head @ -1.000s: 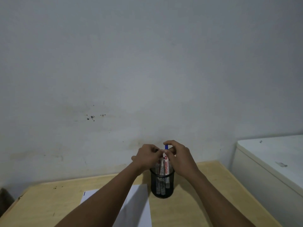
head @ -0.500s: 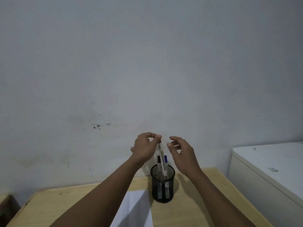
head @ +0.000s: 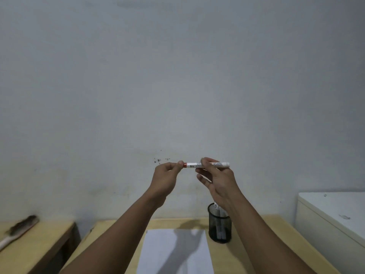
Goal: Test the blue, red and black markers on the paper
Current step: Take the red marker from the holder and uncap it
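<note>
I held the red marker [head: 207,165] level in front of me, well above the table [head: 276,244], with the wall behind it. My right hand [head: 217,180] was closed loosely around the white barrel near its middle, thumb and first fingers pinching it while the other fingers hung half open below. My left hand [head: 166,178] was pinched shut on the red cap end, fingertips covering most of the cap, so I could not tell whether the cap had begun to come free.

The marker looked light and stiff, a smooth plastic tube that I judged could slip or twist in a weak grip. The barrel seemed the right place to hold firm, with the cap taken by the fingertips and pulled straight along the marker's length; a snug cap could let go suddenly, so a short, steady pull seemed wise.

Below, the sheet of paper [head: 173,252] lay flat on the table between my forearms, unmarked as far as I could see. The black mesh cup [head: 219,226] stood just beside the paper's right edge with other markers standing in it, their colours hidden from me.
</note>
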Demonstrator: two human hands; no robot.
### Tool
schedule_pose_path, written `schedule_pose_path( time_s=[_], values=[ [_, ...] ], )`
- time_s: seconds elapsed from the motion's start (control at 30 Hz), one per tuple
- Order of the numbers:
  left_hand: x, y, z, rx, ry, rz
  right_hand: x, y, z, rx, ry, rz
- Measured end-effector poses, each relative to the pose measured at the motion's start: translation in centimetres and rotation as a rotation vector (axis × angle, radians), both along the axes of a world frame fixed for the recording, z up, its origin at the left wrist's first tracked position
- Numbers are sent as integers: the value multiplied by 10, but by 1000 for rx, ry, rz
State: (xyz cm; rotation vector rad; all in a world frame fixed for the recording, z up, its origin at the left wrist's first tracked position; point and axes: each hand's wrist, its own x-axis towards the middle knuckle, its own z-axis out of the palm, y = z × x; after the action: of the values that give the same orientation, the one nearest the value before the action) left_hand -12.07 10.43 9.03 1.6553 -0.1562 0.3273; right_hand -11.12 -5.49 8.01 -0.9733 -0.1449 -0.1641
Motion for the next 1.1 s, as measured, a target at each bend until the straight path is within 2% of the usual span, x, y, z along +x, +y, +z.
schedule_pose_path(
  time_s=[0.37, 0.67, 0.8, 1.1],
  values=[
    [-28, 54, -2, -188, 82, 113, -20, 64, -6, -26, -56, 76],
    [-5, 77, -19, -153, 227, 111, -2, 74, -30, -67, -85, 132],
    [1, 82, -27, -107, 317, 132, 6, 76, -46, -190, -137, 122],
    [32, 96, -67, -106, 490, 169, 30, 75, -81, -307, -120, 199]
  ],
)
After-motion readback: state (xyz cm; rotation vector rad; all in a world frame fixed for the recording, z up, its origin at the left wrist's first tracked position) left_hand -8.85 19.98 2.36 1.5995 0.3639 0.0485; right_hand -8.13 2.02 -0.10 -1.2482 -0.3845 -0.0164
